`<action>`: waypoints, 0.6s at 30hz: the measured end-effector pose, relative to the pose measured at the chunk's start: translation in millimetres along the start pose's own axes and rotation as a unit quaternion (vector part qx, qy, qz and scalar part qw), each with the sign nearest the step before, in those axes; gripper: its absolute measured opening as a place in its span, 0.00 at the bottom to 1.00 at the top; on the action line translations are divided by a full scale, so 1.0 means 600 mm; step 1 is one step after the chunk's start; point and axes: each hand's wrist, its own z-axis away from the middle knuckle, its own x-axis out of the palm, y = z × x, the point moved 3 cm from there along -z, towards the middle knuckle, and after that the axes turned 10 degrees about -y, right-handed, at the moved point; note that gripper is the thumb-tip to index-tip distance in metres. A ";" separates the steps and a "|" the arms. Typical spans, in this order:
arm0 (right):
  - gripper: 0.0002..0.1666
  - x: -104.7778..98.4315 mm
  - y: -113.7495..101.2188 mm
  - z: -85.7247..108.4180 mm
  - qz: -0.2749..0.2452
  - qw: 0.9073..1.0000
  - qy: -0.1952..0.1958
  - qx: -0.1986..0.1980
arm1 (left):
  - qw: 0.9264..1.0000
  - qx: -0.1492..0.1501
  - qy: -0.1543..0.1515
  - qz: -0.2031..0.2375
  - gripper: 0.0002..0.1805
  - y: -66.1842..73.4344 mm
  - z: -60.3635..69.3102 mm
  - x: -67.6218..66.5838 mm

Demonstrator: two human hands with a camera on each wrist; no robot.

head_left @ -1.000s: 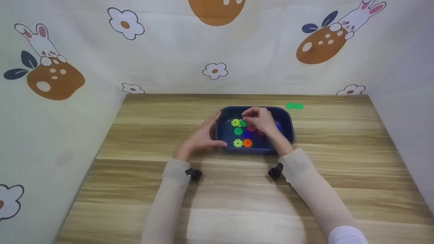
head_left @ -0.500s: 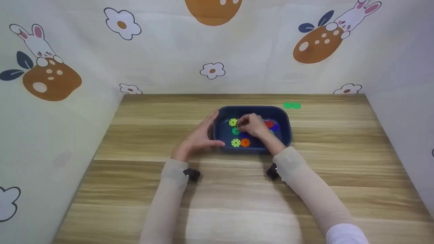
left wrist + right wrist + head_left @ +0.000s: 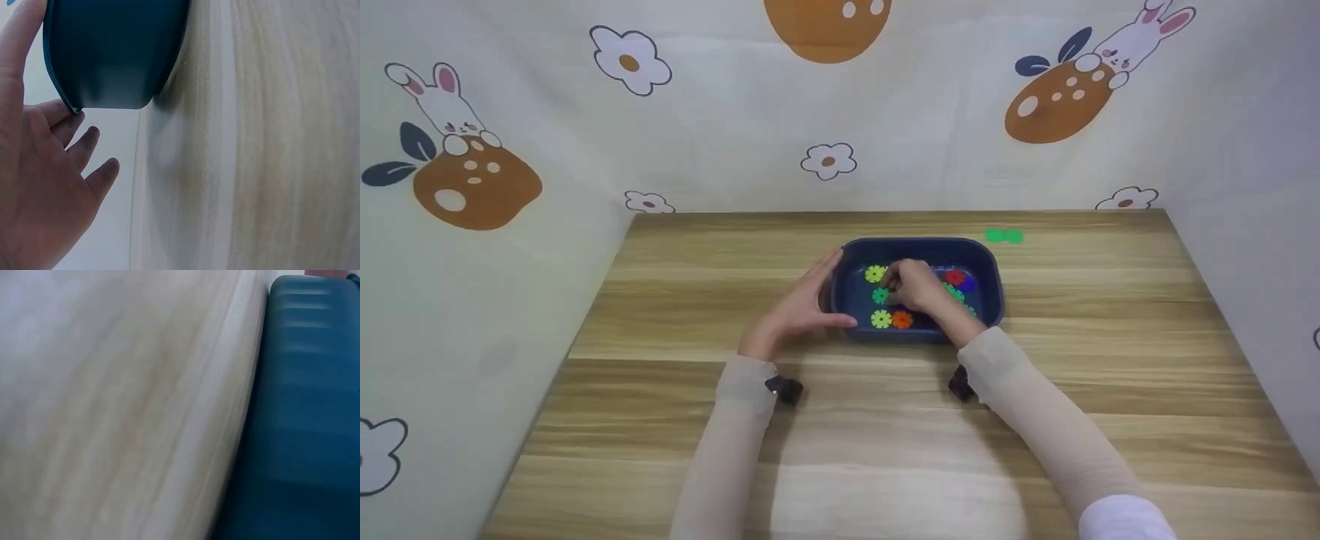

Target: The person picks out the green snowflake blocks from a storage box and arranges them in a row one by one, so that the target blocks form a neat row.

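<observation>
In the head view, a dark blue tray (image 3: 919,337) holds several flower-shaped discs, among them a yellow one (image 3: 881,319) beside an orange one (image 3: 901,319). Spread around the tray's left end, my left hand (image 3: 802,300) touches it with straight fingers and thumb. The left wrist view shows that hand (image 3: 48,185) against the tray wall (image 3: 112,67). My right hand (image 3: 916,286) is inside the tray, fingers bent down by a green disc (image 3: 880,296); its fingertips are partly hidden, and whether they pinch a disc cannot be told.
Two green discs (image 3: 1003,236) lie side by side on the wooden table (image 3: 885,450), behind the tray's right corner. Red (image 3: 955,277) and blue discs (image 3: 969,286) lie at the tray's right end. A printed cloth (image 3: 922,135) stands behind the table.
My right hand has moved slightly down and left inside the tray, uncovering red, blue and green discs at the right end. The left hand stays at the tray's left end.
</observation>
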 end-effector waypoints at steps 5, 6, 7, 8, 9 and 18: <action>0.14 0.001 -0.002 -0.001 0.004 1.000 -0.006 -0.010 | 1.000 -0.001 -0.002 -0.003 0.64 -0.001 0.000 0.000; 0.15 0.002 -0.002 -0.001 0.004 1.000 -0.007 -0.013 | 1.000 0.000 -0.002 -0.003 0.64 -0.001 0.000 0.000; 0.16 0.002 -0.002 -0.002 0.005 1.000 -0.009 -0.014 | 1.000 -0.001 -0.002 -0.003 0.64 -0.001 0.000 0.000; 0.16 0.002 -0.002 -0.002 0.005 1.000 -0.011 -0.016 | 1.000 -0.001 -0.002 -0.003 0.64 0.000 0.001 0.000; 0.16 0.002 -0.002 -0.002 0.003 1.000 -0.014 -0.016 | 1.000 -0.002 -0.001 -0.003 0.64 0.000 0.001 -0.001; 0.14 0.002 -0.004 0.003 -0.039 0.998 -0.013 -0.042 | 1.000 0.017 -0.003 -0.006 0.65 0.002 0.000 -0.002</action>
